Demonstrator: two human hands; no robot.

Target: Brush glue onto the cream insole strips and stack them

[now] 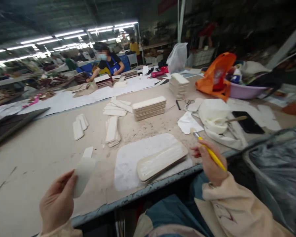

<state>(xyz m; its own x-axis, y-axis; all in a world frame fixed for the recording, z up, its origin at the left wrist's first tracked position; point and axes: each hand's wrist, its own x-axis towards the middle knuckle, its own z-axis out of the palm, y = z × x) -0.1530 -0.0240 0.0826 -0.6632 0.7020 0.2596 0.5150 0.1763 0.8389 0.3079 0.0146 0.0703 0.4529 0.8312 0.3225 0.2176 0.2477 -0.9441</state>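
Observation:
My left hand point(59, 199) pinches a pale rounded panel point(84, 174) by its edge, above the left part of the table. Another small white piece point(88, 152) shows just behind that panel. In my right hand point(213, 161) is a yellow-handled brush point(213, 154), its bristles pointing away and left, close to a folded white cloth or paper point(188, 122). Between the hands, a long rounded panel stack point(162, 159) lies on a white sheet point(128, 161); its top looks wet or shiny. A white tub point(215, 113) with a wooden stick point(236, 118) stands beyond the brush.
Panel stacks point(150, 108) stand mid-table, with loose panels point(115, 108) and smaller strips point(79, 126) to their left. Scissors point(188, 104), a black phone point(248, 122), an orange bag point(214, 75) and a purple basin point(246, 91) lie right. A co-worker point(110, 62) sits across the table.

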